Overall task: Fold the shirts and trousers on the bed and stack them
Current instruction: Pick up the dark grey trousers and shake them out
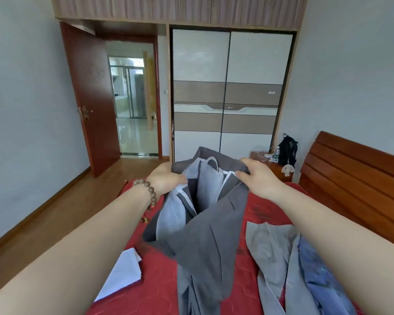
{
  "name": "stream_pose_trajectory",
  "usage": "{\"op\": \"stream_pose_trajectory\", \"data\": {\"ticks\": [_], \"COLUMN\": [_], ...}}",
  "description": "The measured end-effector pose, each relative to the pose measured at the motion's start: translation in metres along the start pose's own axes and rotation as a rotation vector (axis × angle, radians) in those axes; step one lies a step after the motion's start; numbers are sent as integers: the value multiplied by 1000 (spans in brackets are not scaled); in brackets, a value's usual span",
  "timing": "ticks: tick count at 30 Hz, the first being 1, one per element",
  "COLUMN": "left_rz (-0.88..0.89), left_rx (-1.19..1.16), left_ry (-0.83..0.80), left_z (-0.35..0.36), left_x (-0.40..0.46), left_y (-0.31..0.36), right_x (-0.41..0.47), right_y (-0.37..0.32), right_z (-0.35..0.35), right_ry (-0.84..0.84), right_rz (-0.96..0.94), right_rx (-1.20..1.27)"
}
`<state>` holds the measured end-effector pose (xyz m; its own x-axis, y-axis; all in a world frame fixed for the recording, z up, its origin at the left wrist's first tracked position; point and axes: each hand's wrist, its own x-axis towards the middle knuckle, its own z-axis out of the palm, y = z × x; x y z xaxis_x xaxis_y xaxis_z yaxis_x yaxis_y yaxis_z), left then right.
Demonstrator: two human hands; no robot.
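A person stands at the foot of a bed (266, 214) covered in red, both arms stretched forward. The left hand (166, 178) and right hand (257, 176) each grip the waistband of dark grey trousers (205, 242), holding the waist open in the air so the pale lining shows; the legs hang down and drape onto the bed between the arms. To the right on the bed lies a loose heap: a light grey garment (271, 253) with a blue garment (321, 276) partly on top. A folded white shirt (123, 273) lies flat near the left edge. A beaded bracelet (148, 189) circles the left wrist. The step in hand appears to be straightening the trousers before folding. The next move likely calls for bringing the waistband edges together and laying the legs flat.
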<state>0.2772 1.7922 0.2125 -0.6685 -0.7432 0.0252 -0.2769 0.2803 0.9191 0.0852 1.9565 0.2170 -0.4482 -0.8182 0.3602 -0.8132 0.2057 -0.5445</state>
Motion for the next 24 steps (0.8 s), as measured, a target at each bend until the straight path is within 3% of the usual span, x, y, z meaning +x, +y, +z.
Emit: {"op": "stream_pose_trajectory", "data": {"ticks": [5,9,14,18,21,24], "left_rz": [-8,-51,-172,-152,-47,64], "left_rx": [390,631,333,118,-289,-556], "left_ry": [-23,39,-13,167,286,165], "left_z": [-43,-70,-86,-82,-78,-77], "left_x": [1,-12,-26,-27,-32,-38], "left_y": [17,36,59,80,96,105], "right_x": [-4,-6,-12,-13,-16,-22], "right_y": [20,43,57,50,52,58], "right_z": [-62,-106,-139,-158,-178,-192], "right_ry": [-4,15,98,186,59,-124], "right_rz": [54,222,384,385,261,132], "right_rx": [-178,-83,338,658,1057,987]}}
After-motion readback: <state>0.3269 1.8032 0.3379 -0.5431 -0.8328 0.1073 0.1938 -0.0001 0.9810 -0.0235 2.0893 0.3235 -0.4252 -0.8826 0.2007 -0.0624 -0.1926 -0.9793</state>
